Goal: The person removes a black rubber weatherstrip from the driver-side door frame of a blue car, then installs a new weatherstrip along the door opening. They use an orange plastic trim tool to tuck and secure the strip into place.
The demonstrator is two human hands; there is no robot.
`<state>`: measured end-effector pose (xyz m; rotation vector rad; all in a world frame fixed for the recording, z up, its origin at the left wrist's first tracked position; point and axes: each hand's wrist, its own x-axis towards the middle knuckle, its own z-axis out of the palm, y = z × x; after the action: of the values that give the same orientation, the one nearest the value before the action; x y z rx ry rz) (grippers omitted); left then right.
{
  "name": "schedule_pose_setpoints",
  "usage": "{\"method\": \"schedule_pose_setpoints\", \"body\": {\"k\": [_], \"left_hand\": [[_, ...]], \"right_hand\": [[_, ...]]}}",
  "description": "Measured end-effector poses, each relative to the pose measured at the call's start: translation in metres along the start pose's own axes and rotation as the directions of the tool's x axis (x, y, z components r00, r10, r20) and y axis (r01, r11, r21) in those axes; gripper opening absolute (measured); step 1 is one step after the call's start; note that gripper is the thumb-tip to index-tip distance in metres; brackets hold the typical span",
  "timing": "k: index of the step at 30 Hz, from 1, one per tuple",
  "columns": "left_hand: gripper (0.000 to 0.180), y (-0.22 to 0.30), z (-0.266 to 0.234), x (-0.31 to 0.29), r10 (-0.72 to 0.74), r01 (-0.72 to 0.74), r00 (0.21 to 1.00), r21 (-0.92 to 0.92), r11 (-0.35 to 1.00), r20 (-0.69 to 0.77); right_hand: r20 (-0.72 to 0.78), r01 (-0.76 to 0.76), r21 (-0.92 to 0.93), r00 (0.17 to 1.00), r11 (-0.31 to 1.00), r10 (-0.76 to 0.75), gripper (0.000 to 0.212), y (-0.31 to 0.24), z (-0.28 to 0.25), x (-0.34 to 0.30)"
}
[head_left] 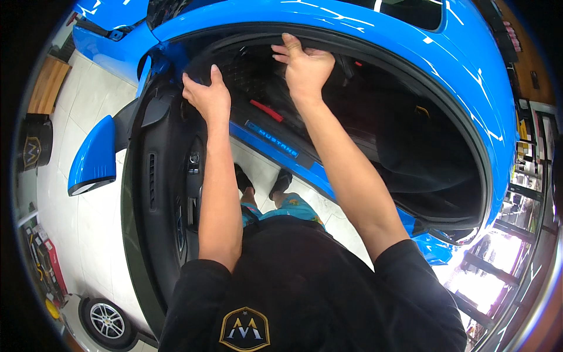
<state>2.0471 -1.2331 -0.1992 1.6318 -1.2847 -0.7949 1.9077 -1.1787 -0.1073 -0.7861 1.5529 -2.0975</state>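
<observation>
Both hands are raised in front of the open door frame of a blue car [410, 53]. My left hand [208, 98] is at the front part of the opening, thumb up and fingers apart, with nothing visible in it. Higher and to the right, my right hand [308, 69] is close to the black rubber seal [375, 50] along the upper edge. Its thumb points up and its fingers are loosely bent, apart from the thumb. Whether it touches the seal is hard to see. Below the hands lies the dark cabin, with a red strip-shaped thing [267, 110] in it.
The open door [155, 193] stands close on my left, its blue side mirror [94, 155] sticking outward. A lit sill plate [272, 139] runs along the opening's lower edge. A wheel [107, 320] is at the lower left, a black bin [35, 144] farther left. Shelves [531, 170] line the right.
</observation>
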Motion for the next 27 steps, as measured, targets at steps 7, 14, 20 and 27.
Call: {"method": "schedule_pose_setpoints", "body": {"k": [7,14,20,27], "left_hand": [[0.056,0.069,0.024,-0.017,0.234,0.807,0.466,-0.519,0.281,0.853],[0.057,0.061,0.043,-0.022,0.194,0.733,0.591,-0.622,0.275,0.783],[0.052,0.075,0.053,-0.024,0.139,0.736,0.637,-0.652,0.182,0.758],[0.049,0.075,0.058,-0.023,0.147,0.711,0.672,-0.688,0.147,0.726]], "right_hand": [[0.019,-0.041,-0.009,0.999,0.999,0.041,0.02,-0.002,-0.008,0.003],[0.017,-0.028,-0.131,0.999,0.991,0.031,0.031,-0.042,-0.054,-0.011],[-0.098,-0.043,-0.204,0.995,0.978,0.023,0.033,-0.057,-0.067,-0.008],[-0.158,-0.003,-0.178,0.987,0.984,-0.025,0.026,-0.054,-0.046,-0.009]]}}
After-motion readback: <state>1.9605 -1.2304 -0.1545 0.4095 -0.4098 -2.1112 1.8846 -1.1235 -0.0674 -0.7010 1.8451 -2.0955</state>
